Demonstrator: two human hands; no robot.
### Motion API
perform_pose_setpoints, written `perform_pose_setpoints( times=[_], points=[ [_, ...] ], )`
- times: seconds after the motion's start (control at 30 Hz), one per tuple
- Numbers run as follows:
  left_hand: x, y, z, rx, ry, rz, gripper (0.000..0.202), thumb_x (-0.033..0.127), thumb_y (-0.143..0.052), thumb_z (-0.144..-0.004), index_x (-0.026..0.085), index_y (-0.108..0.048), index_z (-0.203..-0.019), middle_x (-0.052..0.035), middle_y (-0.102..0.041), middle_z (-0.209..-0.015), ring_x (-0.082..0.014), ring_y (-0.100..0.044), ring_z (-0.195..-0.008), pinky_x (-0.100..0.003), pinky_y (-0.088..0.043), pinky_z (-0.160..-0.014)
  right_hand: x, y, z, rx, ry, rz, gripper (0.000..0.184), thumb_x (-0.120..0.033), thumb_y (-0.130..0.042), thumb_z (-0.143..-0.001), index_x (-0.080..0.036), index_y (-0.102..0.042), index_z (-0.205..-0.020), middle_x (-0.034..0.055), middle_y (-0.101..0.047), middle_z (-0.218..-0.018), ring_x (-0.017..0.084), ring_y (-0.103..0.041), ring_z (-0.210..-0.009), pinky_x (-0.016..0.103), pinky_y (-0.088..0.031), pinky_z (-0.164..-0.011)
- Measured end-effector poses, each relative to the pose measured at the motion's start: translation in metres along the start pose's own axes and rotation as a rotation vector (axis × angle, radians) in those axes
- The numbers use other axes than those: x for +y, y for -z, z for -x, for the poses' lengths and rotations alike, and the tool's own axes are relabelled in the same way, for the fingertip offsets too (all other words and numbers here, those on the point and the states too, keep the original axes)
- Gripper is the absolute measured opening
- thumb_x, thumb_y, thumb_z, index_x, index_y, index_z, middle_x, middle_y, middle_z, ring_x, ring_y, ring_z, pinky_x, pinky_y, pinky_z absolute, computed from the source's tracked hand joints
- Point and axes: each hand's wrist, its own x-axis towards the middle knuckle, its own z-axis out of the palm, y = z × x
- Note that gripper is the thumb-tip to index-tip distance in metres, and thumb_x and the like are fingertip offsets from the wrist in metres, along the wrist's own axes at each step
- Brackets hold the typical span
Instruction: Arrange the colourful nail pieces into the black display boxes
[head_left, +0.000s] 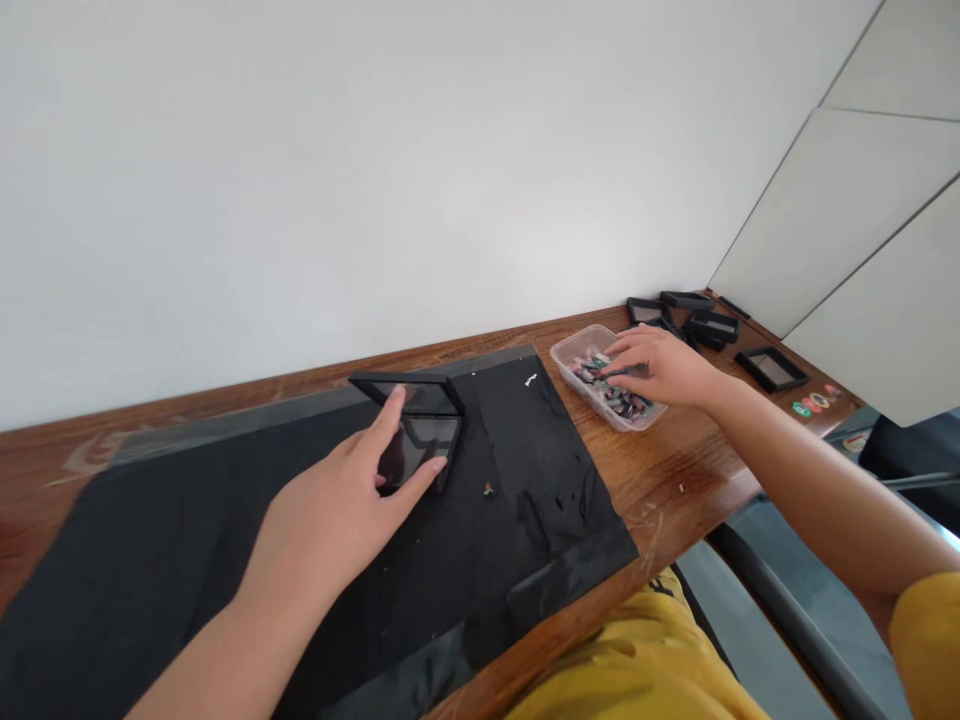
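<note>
A black hinged case (420, 430) with dark glossy panels stands propped partly open on the black mat (480, 560). My left hand (352, 490) grips it from the near left, index finger against the raised lid and thumb along the right edge; the other fingers are mostly hidden behind. Over a clear plastic tub (641, 422) at the right hovers my right hand (652, 365), fingers apart and curved down. Small mixed-colour pieces (619, 395) lie in the tub, and I see none held in that hand.
Several black frame-like cases (712, 325) lie at the table's far right corner, with a single one (772, 368) nearer. Small round coloured stickers (817, 402) sit by the right edge. A white wall (375, 180) rises behind the wooden table (690, 450). A tiny scrap (488, 489) rests on the mat.
</note>
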Motion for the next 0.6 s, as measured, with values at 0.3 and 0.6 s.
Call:
perform_pose_setpoints(
  times=[0.3, 0.6],
  points=[
    [0.0, -0.003, 0.008, 0.114, -0.123, 0.022, 0.071, 0.054, -0.049, -0.097, 0.026, -0.042, -0.162, -0.0032, -0.083, -0.108, -0.0284, -0.076, -0.083, -0.036, -0.052, -0.06, -0.006, 0.022, -0.006, 0.105, -0.16, 0.005, 0.026, -0.041, -0.069, -0.093, -0.022, -0.085, -0.099, 0.0081, -0.079, -0.089, 0.02, -0.065, -0.078, 0.035, -0.046, -0.074],
    [0.012, -0.005, 0.023, 0.611, -0.659, 0.196, 0.024, 0.032, -0.059, -0.103, 0.025, -0.07, -0.123, 0.0031, -0.068, -0.071, -0.0169, -0.066, -0.061, -0.03, -0.053, -0.066, -0.089, 0.001, -0.034, 0.351, -0.317, -0.847, 0.033, -0.052, -0.075, -0.083, -0.019, -0.074, -0.079, 0.0024, -0.072, -0.075, 0.012, -0.056, -0.065, 0.027, -0.044, -0.062]
  ],
)
